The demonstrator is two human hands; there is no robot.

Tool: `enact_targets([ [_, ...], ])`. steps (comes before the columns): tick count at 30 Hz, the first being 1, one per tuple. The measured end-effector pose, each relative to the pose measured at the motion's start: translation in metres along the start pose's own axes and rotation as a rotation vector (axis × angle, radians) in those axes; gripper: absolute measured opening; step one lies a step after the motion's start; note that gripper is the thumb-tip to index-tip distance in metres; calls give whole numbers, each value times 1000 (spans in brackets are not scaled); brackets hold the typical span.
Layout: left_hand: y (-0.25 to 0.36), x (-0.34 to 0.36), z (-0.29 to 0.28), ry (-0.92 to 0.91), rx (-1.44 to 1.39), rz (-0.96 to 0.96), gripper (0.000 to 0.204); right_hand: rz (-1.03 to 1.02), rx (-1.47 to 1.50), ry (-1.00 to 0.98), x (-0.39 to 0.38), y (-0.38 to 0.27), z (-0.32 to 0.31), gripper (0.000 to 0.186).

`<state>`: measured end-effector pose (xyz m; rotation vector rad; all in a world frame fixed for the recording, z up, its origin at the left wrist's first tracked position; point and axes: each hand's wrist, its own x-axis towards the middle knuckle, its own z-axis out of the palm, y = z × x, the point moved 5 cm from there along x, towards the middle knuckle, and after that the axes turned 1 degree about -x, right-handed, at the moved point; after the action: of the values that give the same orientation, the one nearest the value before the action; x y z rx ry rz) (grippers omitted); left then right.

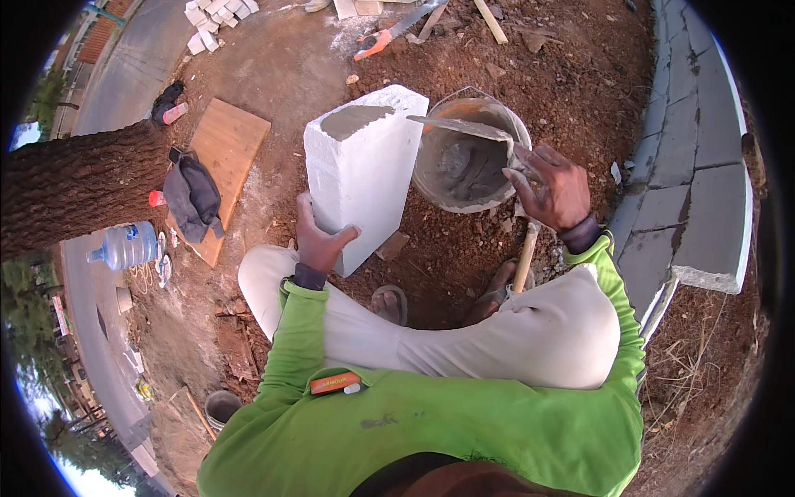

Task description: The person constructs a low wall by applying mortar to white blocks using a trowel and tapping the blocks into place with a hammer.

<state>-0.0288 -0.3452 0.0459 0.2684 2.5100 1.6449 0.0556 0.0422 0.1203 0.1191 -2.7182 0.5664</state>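
A white lightweight block [368,182] stands upright before me, a grey patch of mortar [356,121] on its top. My left hand [321,240] grips its lower left side, thumb spread toward the front face. My right hand [551,186] is closed on a trowel [468,127], whose flat blade is held over a bucket [439,191] of wet grey mortar. A wooden handle [526,248] lies below that hand beside my knee; whatever is at its far end is hidden.
At left are a tree trunk [79,186], a wooden board [232,141] with a dark bag [189,192], and a water jug [137,247]. A saw [374,43] and block pieces [215,18] lie ahead. A grey block wall [679,195] runs along the right; a small bucket [222,408] sits behind left.
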Motion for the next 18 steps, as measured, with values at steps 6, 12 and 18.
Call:
enact_targets([
  [6, -21, 0, 2, -30, -45, -36, 77, -21, -498, -411, 30, 7, 12, 22],
  [12, -11, 6, 3, -35, -10, -23, 84, -17, -560, -734, 49, 0, 131, 14],
  [18, -17, 4, 1, -48, -22, -25, 82, -53, -441, -943, 56, 9, 105, 28],
])
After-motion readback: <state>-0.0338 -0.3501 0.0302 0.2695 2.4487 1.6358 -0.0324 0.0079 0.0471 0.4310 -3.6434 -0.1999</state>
